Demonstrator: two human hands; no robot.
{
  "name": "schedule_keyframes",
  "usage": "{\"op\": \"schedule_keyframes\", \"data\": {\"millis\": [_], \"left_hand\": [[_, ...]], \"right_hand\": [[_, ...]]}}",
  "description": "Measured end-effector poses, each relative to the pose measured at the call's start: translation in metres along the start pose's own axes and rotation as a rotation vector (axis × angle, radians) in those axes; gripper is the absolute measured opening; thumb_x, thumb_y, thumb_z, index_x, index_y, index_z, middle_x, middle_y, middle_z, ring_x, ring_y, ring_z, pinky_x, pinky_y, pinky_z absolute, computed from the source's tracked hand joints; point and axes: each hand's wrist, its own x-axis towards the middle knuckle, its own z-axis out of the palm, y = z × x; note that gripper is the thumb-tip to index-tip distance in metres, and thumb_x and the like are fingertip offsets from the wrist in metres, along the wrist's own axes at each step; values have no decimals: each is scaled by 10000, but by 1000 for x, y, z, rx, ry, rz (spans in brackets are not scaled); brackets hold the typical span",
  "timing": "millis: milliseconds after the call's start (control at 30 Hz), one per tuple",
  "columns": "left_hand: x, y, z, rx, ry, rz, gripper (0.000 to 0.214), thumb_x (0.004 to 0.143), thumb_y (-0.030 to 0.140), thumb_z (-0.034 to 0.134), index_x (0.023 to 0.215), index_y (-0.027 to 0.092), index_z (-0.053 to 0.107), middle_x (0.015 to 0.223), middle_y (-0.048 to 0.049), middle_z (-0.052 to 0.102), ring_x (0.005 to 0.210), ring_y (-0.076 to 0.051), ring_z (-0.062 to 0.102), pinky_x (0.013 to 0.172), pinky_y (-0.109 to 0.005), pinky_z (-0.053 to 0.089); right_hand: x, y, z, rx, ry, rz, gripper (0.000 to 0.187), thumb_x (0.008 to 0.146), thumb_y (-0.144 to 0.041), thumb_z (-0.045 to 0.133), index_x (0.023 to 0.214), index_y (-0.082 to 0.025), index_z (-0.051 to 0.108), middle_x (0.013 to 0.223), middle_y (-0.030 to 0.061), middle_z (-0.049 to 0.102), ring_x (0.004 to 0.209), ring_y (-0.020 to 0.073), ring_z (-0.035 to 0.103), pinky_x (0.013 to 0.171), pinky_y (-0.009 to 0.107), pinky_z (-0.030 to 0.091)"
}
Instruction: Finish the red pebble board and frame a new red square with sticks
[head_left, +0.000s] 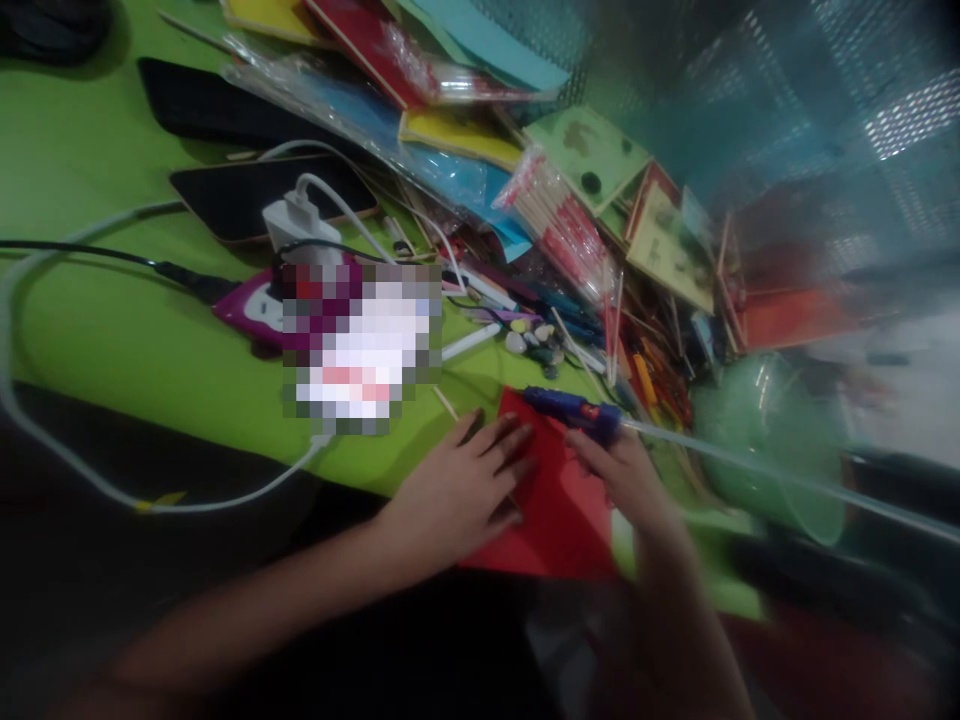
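Observation:
Near the front edge of the table lies a red sheet (566,510). My left hand (469,480) rests on its left part, fingers stretched out and somewhat apart. A thin wooden stick (445,402) shows just beyond those fingers. My right hand (619,465) grips a blue glue gun (574,408), its nozzle pointing left over the sheet's far corner. From the gun's rear a long clear glue stick (750,468) runs out to the right. The grip is partly hidden by my right fingers.
Left of the sheet are a pixelated phone (367,350), a purple power strip (251,310) and a white charger (300,220). Cables loop over the table edge. Behind lie pens, bagged sticks (559,215) and coloured boards. A green translucent bowl (772,450) stands at right.

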Motion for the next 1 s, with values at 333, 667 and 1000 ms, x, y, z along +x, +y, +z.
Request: {"op": "schedule_keyframes", "data": {"millis": [333, 667, 1000], "left_hand": [[0, 0, 0, -5, 0, -1, 544, 973, 555, 525, 1402, 226, 585, 1568, -98, 484, 1442, -300, 438, 1196, -540, 282], [0, 0, -2, -16, -12, -9, 526, 976, 532, 531, 1406, 233, 585, 1566, -99, 486, 1435, -297, 449, 1185, -543, 305], [2, 1, -6, -1, -30, -11, 506, 975, 508, 545, 1396, 233, 598, 1565, -89, 490, 1421, -296, 465, 1198, -537, 296]], "right_hand": [[2, -1, 1, -22, -1, -16, 463, 901, -614, 602, 716, -190, 624, 580, 8, 579, 565, 148, 549, 492, 244, 396], [-1, -4, 2, -60, 27, -37, 440, 906, -606, 592, 790, -192, 682, 583, 17, 601, 576, 167, 560, 512, 260, 417], [-9, 6, -4, -68, 61, 4, 473, 896, -630, 596, 718, -195, 654, 547, 12, 570, 543, 164, 545, 473, 257, 387]]}}
